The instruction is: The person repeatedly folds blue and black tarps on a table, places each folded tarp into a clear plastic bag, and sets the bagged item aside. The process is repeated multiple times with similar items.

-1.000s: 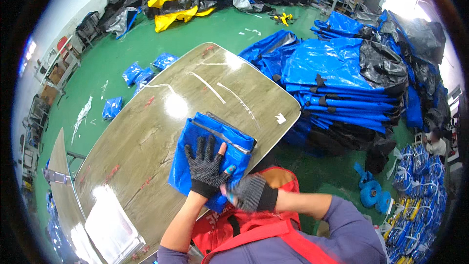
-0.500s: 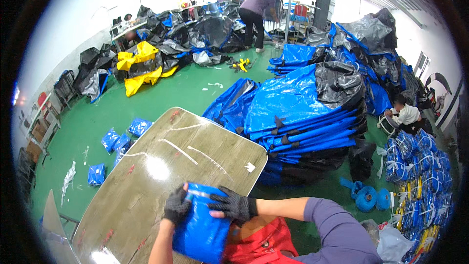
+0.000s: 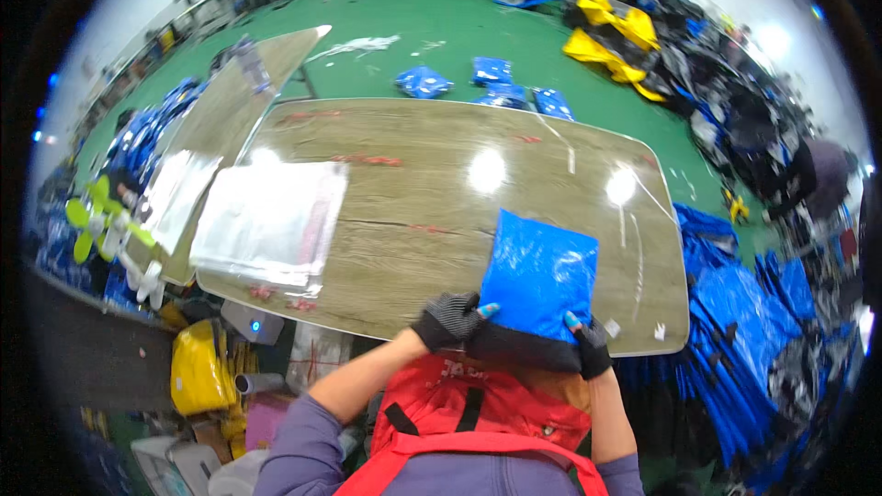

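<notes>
A square, folded bundle of shiny blue tarpaulin point(image 3: 542, 276) with a black strip along its near edge is between my hands, over the table's near edge. My left hand point(image 3: 450, 320), in a black-and-grey glove with bare fingertips, grips its near left corner, thumb on top. At the near right corner my right hand point(image 3: 593, 349), gloved alike, pinches the edge with its thumb on the blue face. The fingers underneath are hidden. Left of the bundle, a stack of clear plastic bags point(image 3: 266, 220) lies flat on the wood-patterned table point(image 3: 404, 193).
Several blue packets point(image 3: 423, 83) lie on the green floor beyond the table. Large blue tarpaulins point(image 3: 744, 312) are heaped at the right. A green-bladed fan point(image 3: 96, 220) stands at the left, with a yellow bundle point(image 3: 200, 367) below it. A person point(image 3: 822, 174) bends at the far right.
My view has swung left to the bags and fan. The bundle, earlier tilted against my body with a hand on each side, now lies flatter, held by its near corners.
</notes>
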The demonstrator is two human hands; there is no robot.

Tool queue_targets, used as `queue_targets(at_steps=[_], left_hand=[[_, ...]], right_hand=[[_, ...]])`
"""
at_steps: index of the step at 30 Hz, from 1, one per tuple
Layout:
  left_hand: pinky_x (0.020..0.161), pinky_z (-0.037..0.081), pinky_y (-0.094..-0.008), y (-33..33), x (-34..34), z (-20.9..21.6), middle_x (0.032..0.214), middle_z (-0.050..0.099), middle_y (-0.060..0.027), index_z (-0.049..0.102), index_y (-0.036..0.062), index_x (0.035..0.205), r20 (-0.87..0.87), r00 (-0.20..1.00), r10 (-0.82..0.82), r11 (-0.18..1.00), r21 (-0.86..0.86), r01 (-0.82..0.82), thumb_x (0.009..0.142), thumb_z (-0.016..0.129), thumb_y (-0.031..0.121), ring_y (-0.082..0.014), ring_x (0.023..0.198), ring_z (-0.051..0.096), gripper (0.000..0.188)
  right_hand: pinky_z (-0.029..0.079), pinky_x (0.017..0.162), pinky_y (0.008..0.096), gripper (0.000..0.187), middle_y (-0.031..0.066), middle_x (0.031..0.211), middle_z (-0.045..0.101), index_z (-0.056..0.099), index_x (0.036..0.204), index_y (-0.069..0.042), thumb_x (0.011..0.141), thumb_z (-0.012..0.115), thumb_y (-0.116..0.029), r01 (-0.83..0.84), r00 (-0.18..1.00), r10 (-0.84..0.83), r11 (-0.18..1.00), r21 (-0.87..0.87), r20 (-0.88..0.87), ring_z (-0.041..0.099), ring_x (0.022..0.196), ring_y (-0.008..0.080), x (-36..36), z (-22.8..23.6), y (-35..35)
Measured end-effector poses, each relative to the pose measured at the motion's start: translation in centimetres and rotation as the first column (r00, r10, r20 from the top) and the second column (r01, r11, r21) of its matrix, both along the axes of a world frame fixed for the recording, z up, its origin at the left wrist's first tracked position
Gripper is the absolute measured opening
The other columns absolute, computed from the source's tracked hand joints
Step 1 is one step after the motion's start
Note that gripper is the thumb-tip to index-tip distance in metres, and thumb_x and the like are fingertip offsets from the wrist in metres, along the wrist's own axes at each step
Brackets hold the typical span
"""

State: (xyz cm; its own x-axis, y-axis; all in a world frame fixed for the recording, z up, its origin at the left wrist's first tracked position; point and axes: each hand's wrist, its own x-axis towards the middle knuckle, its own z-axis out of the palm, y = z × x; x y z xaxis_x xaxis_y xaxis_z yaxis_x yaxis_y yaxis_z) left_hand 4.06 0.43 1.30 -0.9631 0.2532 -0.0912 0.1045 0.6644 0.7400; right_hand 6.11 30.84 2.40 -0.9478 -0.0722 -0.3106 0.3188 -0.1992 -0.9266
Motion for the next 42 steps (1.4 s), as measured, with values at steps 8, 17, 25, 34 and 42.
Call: queue_targets(at_steps=[8, 17, 25, 34, 42], left_hand=[[0.080, 0.045, -0.0456, -32.4, -7.5, -2.7, 0.087, 0.061, -0.0100, 0.064, 0.0131, 0.084, -0.547, 0.726, 0.416, 0.684, -0.338, -0.646, 0.071, 0.064, 0.025, -0.0335, 0.091, 0.056, 0.017], [0.075, 0.045, -0.0452, -20.5, -7.8, -1.8, 0.082, 0.060, -0.0132, 0.060, 0.0073, 0.081, -0.444, 0.877, 0.182, 0.948, -0.158, -0.277, 0.078, 0.061, 0.019, -0.0356, 0.083, 0.056, 0.013], [0.086, 0.039, -0.0461, -4.0, -4.7, -0.6, 0.095, 0.056, -0.0150, 0.059, 0.0074, 0.079, -0.492, 0.867, -0.082, 0.997, -0.032, 0.076, 0.067, 0.070, 0.019, -0.0371, 0.098, 0.050, 0.020], [0.093, 0.034, -0.0458, -3.5, -5.0, -0.9, 0.096, 0.056, -0.0117, 0.059, 0.0088, 0.076, -0.566, 0.805, -0.179, 0.982, -0.150, 0.113, 0.070, 0.069, 0.023, -0.0337, 0.101, 0.049, 0.018], [0.088, 0.040, -0.0419, -4.2, -5.7, -1.1, 0.088, 0.060, -0.0121, 0.062, 0.0069, 0.082, -0.474, 0.877, -0.079, 0.994, 0.027, 0.104, 0.075, 0.066, 0.018, -0.0306, 0.093, 0.055, 0.013]], right_hand=[[0.049, 0.089, 0.0380, 0.065, 0.0134, 0.124, 0.057, 0.045, 0.135, -0.001, 0.083, 0.071, -0.031, -0.040, 0.992, 0.045, 0.998, -0.045, 0.117, 0.059, 0.104, 0.0232, -0.5, -1.5, 2.4], [0.046, 0.095, 0.0382, 0.069, 0.0131, 0.129, 0.054, 0.040, 0.139, -0.001, 0.085, 0.067, -0.037, -0.025, 0.991, 0.023, 1.000, 0.016, 0.134, 0.057, 0.111, 0.0241, -0.3, -0.6, 2.5], [0.049, 0.093, 0.0382, 0.066, 0.0149, 0.128, 0.054, 0.039, 0.139, -0.001, 0.086, 0.068, -0.028, 0.045, 0.991, -0.038, 0.998, -0.050, 0.127, 0.058, 0.109, 0.0238, 1.5, 3.6, 6.1], [0.051, 0.092, 0.0370, 0.061, 0.0121, 0.120, 0.060, 0.047, 0.133, 0.001, 0.082, 0.072, -0.022, -0.085, 0.966, 0.083, 0.996, -0.006, 0.245, 0.061, 0.103, 0.0218, 2.9, 3.9, 6.1], [0.050, 0.091, 0.0369, 0.062, 0.0122, 0.121, 0.060, 0.047, 0.133, 0.001, 0.081, 0.072, -0.023, -0.166, 0.963, 0.145, 0.983, 0.076, 0.226, 0.061, 0.103, 0.0214, 2.2, 6.9, 6.4]])
